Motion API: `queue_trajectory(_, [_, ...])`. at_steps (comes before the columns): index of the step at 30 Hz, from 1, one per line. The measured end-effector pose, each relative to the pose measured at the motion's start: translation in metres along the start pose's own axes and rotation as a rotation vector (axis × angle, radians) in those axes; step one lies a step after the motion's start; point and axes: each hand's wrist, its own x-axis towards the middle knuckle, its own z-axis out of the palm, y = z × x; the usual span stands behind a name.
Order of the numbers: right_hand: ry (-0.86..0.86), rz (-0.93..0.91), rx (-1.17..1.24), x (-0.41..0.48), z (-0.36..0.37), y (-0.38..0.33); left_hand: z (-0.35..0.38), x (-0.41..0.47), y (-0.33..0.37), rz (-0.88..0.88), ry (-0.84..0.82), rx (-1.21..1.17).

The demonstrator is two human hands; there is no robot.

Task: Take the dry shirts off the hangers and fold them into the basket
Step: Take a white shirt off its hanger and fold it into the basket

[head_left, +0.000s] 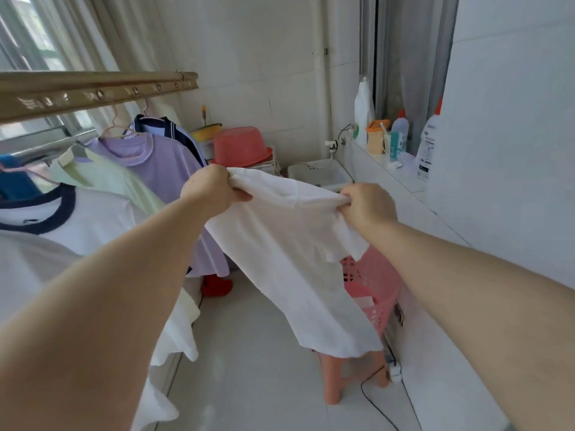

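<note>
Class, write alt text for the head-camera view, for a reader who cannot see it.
A left hand and a right hand grip the top edge of a white shirt, held spread in front of a pink basket. To the left, other shirts hang on hangers from a rail.

Shirt (289, 244) btwn left hand (211, 189) & right hand (368, 206), centre; basket (376, 293) behind it, on stool (331, 384); hung shirts (161, 163) left, under rail (93, 94); bottles (399, 126) on ledge (389, 169), rear right.
</note>
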Motion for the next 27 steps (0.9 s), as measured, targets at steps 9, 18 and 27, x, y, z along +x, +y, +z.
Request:
queue_trajectory(9, [0.060, 0.153, -0.013, 0.127, 0.027, 0.076, 0.049, 0.122, 0.091, 0.030, 0.206, 0.299])
queue_trajectory(18, [0.195, 0.119, 0.075, 0.211, 0.016, 0.117, 0.074, 0.212, 0.127, 0.066, 0.266, -0.156])
queue_trajectory(27, [-0.010, 0.241, -0.005, 0.131, 0.041, 0.153, 0.136, 0.149, 0.089, 0.173, -0.304, -0.396])
